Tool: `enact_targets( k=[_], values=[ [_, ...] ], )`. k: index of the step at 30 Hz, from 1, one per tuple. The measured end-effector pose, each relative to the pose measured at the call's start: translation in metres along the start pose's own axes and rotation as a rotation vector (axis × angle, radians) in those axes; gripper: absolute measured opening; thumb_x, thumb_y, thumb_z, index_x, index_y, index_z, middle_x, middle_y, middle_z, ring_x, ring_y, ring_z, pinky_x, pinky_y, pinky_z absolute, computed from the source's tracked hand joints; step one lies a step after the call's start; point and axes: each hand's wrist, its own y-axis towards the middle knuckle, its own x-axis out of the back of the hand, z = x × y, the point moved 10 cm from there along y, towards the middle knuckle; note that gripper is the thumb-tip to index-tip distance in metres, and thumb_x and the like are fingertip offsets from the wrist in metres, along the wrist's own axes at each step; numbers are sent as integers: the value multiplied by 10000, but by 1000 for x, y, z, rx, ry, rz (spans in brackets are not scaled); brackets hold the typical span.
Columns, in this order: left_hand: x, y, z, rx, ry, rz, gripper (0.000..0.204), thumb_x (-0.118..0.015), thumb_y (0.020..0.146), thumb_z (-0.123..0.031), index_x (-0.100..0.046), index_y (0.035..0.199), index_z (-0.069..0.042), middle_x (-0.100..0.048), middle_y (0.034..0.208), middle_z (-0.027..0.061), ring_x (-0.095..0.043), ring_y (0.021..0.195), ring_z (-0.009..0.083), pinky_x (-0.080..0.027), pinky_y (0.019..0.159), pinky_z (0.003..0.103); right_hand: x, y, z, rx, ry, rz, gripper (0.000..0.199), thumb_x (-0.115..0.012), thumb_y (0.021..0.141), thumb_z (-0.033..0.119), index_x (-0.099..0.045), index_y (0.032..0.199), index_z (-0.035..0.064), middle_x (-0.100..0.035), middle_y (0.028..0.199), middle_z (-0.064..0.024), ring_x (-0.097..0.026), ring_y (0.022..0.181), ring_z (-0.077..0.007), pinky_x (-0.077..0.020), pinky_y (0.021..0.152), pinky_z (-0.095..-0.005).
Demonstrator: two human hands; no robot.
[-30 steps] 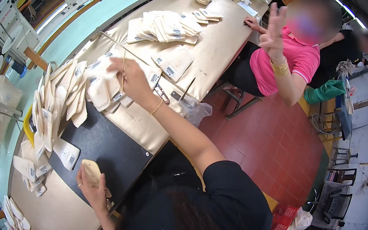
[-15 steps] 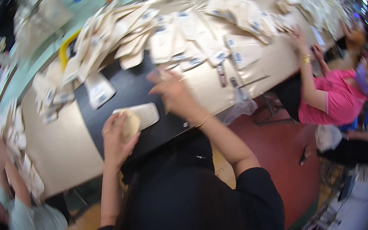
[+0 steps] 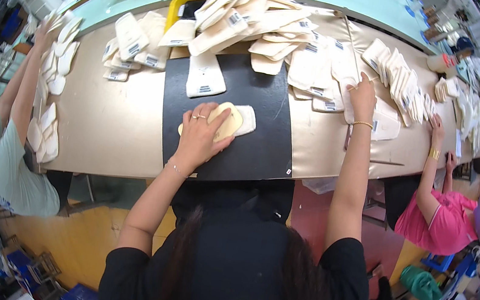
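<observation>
My left hand [image 3: 196, 131] is wrapped over a pale yellow rounded block [image 3: 226, 125], resting on a white fabric pad [image 3: 247, 120] that lies on a black mat [image 3: 251, 158]. Part of the pad is hidden under the block. Out to the right, my right hand [image 3: 362, 100] has its fingertips pinched at the edge of a cream fabric pad [image 3: 346, 97] in a spread of labelled pads. Another labelled pad [image 3: 206, 78] lies on the mat's far part, its label end toward me.
A heap of cream pads [image 3: 252, 20] sits at the mat's far edge, beside a yellow bin [image 3: 177, 6]. More stacks [image 3: 135, 43] lie left, and a row of pads [image 3: 400, 77] right. Co-workers in pale green [image 3: 28, 172] and pink [image 3: 436, 217] sit either side.
My right hand has moved from above the mat out to the pads on the right. My left hand still holds the block on the white pad. The view has turned.
</observation>
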Motion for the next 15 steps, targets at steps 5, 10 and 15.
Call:
enact_targets(
  k=[5, 10, 15],
  values=[
    [13, 9, 18, 31, 85, -110, 581, -817, 814, -318, -633, 1340, -156, -547, 1355, 146, -499, 1298, 337, -358, 1066, 474, -15, 8, -3, 32, -91, 47, 657, -761, 878, 369, -545, 1447, 123, -624, 1319, -174, -627, 1215, -348, -462, 1012, -576],
    [32, -6, 7, 25, -1, -125, 590, -839, 788, -303, -647, 1326, -155, -551, 1359, 153, -504, 1300, 349, -347, 1101, 479, 14, 1, 19, 122, -94, -119, 503, -723, 904, 241, -597, 1374, 108, -643, 1228, -176, -653, 1119, -384, -525, 934, -486],
    [30, -40, -10, 50, -206, -8, 575, -826, 802, -343, -656, 1314, -145, -578, 1333, 178, -531, 1260, 358, -367, 1077, 469, 103, -46, 55, 211, 35, -338, 398, -709, 912, 150, -653, 1300, 84, -633, 1187, -201, -668, 1048, -371, -539, 896, -448]
  ],
)
